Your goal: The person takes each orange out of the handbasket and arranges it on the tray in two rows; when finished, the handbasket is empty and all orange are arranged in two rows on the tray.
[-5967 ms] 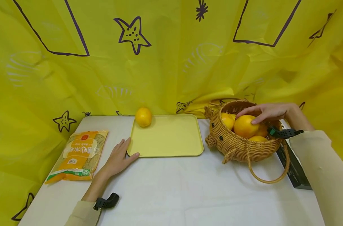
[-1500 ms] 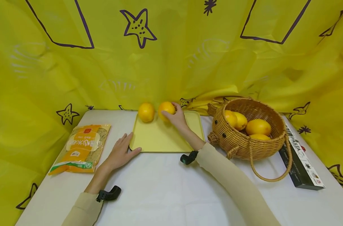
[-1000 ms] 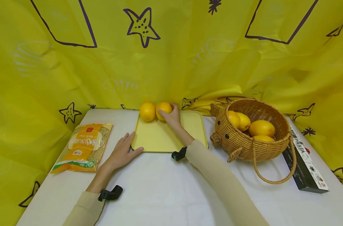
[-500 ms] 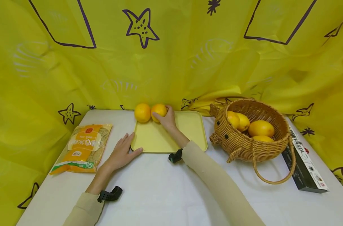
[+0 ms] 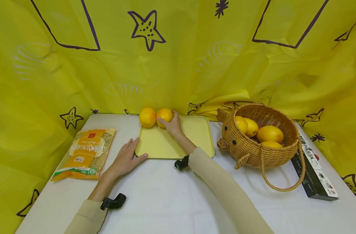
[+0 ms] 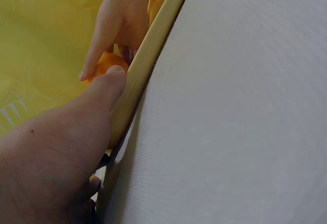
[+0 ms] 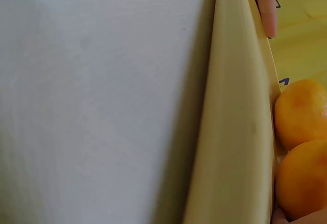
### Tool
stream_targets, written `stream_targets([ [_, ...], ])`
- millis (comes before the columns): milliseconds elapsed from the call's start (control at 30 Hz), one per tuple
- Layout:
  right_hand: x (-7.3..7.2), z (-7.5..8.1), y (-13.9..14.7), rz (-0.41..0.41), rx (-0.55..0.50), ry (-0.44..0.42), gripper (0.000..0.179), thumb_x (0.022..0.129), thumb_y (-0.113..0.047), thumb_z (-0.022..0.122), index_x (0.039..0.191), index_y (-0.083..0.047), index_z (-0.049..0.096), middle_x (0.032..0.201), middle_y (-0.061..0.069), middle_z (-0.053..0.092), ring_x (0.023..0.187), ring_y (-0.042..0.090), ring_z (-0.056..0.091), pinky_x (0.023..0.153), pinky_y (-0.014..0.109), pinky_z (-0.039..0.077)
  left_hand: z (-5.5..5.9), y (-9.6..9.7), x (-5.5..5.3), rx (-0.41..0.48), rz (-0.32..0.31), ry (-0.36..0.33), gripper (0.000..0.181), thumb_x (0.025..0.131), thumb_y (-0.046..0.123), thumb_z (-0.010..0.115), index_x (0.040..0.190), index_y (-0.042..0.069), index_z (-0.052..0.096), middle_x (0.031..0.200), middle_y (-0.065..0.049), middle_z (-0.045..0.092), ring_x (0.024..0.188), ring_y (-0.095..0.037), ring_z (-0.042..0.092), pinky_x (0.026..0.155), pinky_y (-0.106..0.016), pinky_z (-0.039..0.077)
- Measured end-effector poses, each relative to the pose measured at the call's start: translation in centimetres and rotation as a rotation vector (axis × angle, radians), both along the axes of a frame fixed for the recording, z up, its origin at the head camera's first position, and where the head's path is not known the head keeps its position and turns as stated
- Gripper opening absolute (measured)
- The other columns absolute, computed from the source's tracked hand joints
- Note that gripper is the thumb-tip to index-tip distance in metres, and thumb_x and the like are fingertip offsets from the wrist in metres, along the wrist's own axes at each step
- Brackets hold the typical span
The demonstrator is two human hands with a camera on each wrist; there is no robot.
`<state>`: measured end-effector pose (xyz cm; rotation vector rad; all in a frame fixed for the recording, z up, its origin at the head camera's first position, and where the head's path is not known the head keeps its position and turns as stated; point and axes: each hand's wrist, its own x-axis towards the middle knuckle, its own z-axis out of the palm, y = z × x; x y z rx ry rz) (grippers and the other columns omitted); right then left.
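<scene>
Since half a second ago the right hand [image 5: 173, 125] still cups the second orange [image 5: 164, 115], now touching the first orange [image 5: 147, 117] at the yellow tray's [image 5: 195, 136] eleven o'clock corner. The left hand [image 5: 124, 160] stays flat, fingers relaxed, at the tray's seven o'clock corner. White table [image 5: 172, 201], star-printed yellow backdrop [image 5: 178, 65].

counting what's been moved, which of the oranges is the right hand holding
The right hand grips the right-hand orange of the two at the tray's far edge; the other tray orange lies untouched beside it.

noodle packet [image 5: 83, 154], pasta box [image 5: 314, 172], yellow backdrop [image 5: 178, 55]
</scene>
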<state>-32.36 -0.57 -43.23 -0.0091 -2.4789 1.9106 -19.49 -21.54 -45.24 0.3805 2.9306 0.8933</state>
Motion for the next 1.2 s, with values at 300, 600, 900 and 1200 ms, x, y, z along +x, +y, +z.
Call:
stream_targets([
  [300,0.1,0.1,0.0,-0.004,0.008,-0.007,0.088,0.083,-0.032,0.077,0.149,-0.005,0.025,0.147,0.021,0.041,0.132,0.034,0.046,0.110,0.046,0.042,0.0,0.0,0.0,-0.003,0.000,-0.005,0.090,0.092,0.055,0.056,0.155,0.004,0.016,0.161,-0.020,0.020,0.150,-0.041,0.011,0.122,-0.058,0.008],
  [600,0.4,0.2,-0.2,-0.005,0.035,-0.013,0.091,0.082,-0.031,0.077,0.151,-0.005,0.022,0.147,0.022,0.040,0.132,0.035,0.046,0.110,0.046,0.041,0.0,0.0,0.0,-0.005,-0.003,0.002,0.090,0.093,0.054,0.056,0.155,0.003,0.017,0.161,-0.021,0.021,0.150,-0.041,0.012,0.122,-0.058,0.008],
  [900,0.5,0.0,-0.1,-0.010,0.034,-0.008,0.094,0.080,-0.029,0.079,0.150,-0.003,0.023,0.145,0.023,0.042,0.130,0.035,0.047,0.111,0.046,0.041,0.0,0.1,0.0,-0.002,-0.006,0.010,0.089,0.093,0.052,0.057,0.154,0.002,0.018,0.160,-0.021,0.022,0.149,-0.042,0.013,0.121,-0.058,0.009],
  [1200,1.5,0.7,1.1,0.034,-0.042,-0.096,0.102,0.080,-0.032,0.078,0.153,-0.004,0.013,0.148,0.025,0.037,0.135,0.034,0.042,0.114,0.044,0.037,0.0,0.1,0.0,0.002,-0.007,0.006,0.089,0.093,0.053,0.056,0.155,0.002,0.017,0.160,-0.021,0.021,0.150,-0.042,0.012,0.122,-0.058,0.008],
])
